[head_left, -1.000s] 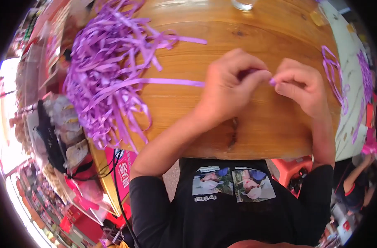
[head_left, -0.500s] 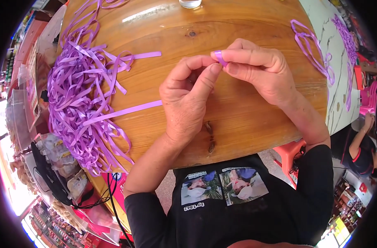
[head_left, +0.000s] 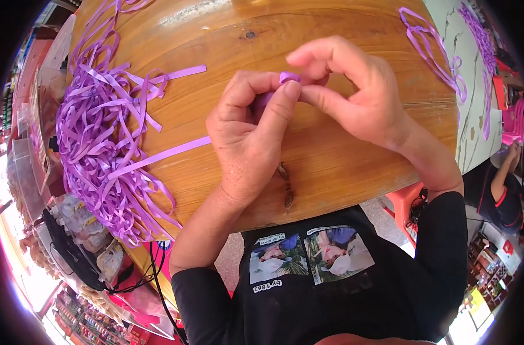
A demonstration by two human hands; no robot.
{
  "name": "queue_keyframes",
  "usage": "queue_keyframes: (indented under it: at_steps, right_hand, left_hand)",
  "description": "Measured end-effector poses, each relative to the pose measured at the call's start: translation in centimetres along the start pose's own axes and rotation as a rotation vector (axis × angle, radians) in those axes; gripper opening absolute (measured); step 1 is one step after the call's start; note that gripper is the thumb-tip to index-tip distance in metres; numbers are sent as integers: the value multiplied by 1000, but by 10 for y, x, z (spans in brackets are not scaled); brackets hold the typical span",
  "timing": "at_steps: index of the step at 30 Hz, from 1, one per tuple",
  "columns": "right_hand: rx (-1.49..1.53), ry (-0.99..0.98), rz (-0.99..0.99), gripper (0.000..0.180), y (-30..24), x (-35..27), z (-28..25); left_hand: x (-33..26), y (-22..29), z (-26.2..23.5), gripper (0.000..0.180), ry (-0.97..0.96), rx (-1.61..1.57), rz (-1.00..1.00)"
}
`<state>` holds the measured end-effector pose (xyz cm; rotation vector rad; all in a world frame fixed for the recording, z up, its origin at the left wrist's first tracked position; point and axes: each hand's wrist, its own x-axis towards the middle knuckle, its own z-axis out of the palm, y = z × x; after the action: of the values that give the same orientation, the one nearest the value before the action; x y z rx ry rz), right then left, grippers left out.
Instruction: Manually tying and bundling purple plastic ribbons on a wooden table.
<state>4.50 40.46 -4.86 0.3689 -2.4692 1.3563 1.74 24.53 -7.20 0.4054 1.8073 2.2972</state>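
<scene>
My left hand (head_left: 244, 129) pinches a purple ribbon (head_left: 289, 76) between thumb and index finger. A small folded loop of it stands above the thumb tip. Part of the ribbon shows inside the curled fingers, and a flat length runs from behind the hand to the pile at left. Close by on the right, my right hand (head_left: 368, 98) has its index finger lifted away from the thumb. Its thumb tip lies just beside the loop; whether it touches is hard to see. No ribbon shows between its fingers.
A big tangled pile of purple ribbon (head_left: 95, 149) covers the wooden table's (head_left: 331, 184) left side. More ribbon strands (head_left: 431, 52) lie at the far right. Beyond is a white marbled surface (head_left: 469, 109). A red stool (head_left: 404, 207) stands below the edge; another person (head_left: 500, 190) is at right.
My right index finger has lifted off the ribbon and spread from the thumb. The ribbon end now forms a loop above my left thumb. The view has shifted slightly.
</scene>
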Motion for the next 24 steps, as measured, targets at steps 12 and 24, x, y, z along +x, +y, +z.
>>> queue_keyframes:
  at_steps: [12, 24]
  right_hand:
    - [-290, -37, -475, 30, 18, 5, -6]
    - [-179, -154, -462, 18, 17, 37, -32]
  left_hand:
    - [0, 17, -1, 10, -29, 1, -338]
    - [12, 21, -13, 11, -128, -29, -434]
